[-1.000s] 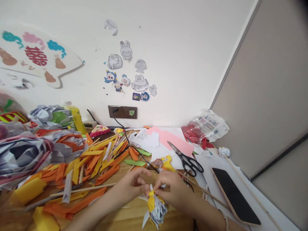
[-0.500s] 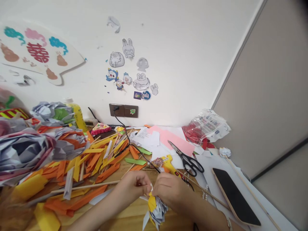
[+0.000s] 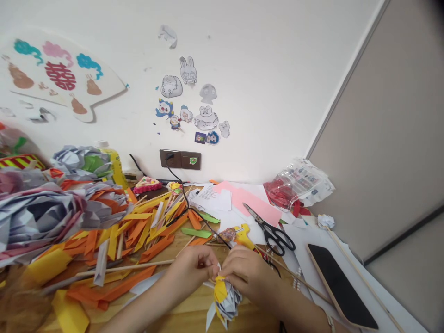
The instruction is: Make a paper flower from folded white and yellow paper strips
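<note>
A small folded-paper flower [image 3: 229, 301], white-grey with a yellow side, hangs point-down over the wooden table. My left hand [image 3: 198, 264] pinches the white tip at its upper end between thumb and fingers. Close beside it, my right hand [image 3: 247, 272] is closed on the same upper end, its fingers bent over the yellow and white paper. What lies between the fingertips is mostly hidden. Just beyond my hands are a yellow hot glue gun [image 3: 243, 235] and black-handled scissors [image 3: 274, 233].
Loose orange and yellow folded paper strips [image 3: 138, 231] and wooden sticks cover the left side. Large paper flowers [image 3: 41, 217] crowd the far left. Phone [image 3: 342, 284], white sheets and a plastic bag [image 3: 301, 180] lie right. A black cord [image 3: 211, 229] crosses the table from the wall socket [image 3: 180, 159].
The view has shifted slightly, so the surroundings sit a little further right. Both hands stay at the paper flower's upper end, the right fingers slightly shifted.
</note>
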A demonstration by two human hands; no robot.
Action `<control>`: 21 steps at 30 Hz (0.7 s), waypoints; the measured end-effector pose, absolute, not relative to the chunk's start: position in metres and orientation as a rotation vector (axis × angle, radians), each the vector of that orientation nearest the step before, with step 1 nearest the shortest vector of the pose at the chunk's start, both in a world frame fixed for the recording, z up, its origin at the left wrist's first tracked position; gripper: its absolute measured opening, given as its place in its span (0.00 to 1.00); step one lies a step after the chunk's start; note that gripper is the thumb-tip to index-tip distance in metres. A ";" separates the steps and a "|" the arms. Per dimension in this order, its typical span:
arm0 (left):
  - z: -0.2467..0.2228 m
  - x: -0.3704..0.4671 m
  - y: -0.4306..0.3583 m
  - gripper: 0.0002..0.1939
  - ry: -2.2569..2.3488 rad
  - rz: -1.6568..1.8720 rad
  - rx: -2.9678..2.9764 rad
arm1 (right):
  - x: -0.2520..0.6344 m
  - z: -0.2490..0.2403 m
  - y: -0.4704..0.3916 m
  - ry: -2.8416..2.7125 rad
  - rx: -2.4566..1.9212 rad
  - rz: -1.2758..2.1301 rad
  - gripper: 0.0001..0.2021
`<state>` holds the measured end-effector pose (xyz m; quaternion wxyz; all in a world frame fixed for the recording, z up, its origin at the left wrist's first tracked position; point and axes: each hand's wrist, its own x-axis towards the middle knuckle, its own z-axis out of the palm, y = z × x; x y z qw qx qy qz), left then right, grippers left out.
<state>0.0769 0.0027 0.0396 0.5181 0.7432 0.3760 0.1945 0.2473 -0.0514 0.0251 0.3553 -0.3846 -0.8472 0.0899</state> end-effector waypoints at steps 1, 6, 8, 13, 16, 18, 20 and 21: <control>0.039 0.077 0.003 0.07 0.901 0.465 1.780 | 0.247 0.026 -0.052 -2.203 -0.980 0.236 0.09; 0.035 0.077 0.007 0.07 0.878 0.495 1.753 | 0.249 0.031 -0.052 -2.282 -0.908 0.145 0.11; 0.033 0.076 0.008 0.07 0.854 0.503 1.745 | 0.249 0.031 -0.051 -2.306 -0.891 0.134 0.12; 0.036 0.075 0.007 0.08 0.863 0.498 1.765 | 0.249 0.029 -0.050 -2.235 -1.028 0.252 0.08; 0.038 0.075 0.007 0.08 0.885 0.499 1.778 | 0.249 0.031 -0.051 -2.229 -1.019 0.328 0.08; 0.039 0.075 0.007 0.09 0.902 0.509 1.779 | 0.250 0.036 -0.052 -2.275 -0.979 0.323 0.10; 0.039 0.075 0.007 0.09 0.908 0.522 1.783 | 0.251 0.042 -0.055 -2.320 -0.967 0.300 0.10; 0.039 0.075 0.007 0.09 0.906 0.521 1.788 | 0.251 0.046 -0.056 -2.339 -0.976 0.291 0.10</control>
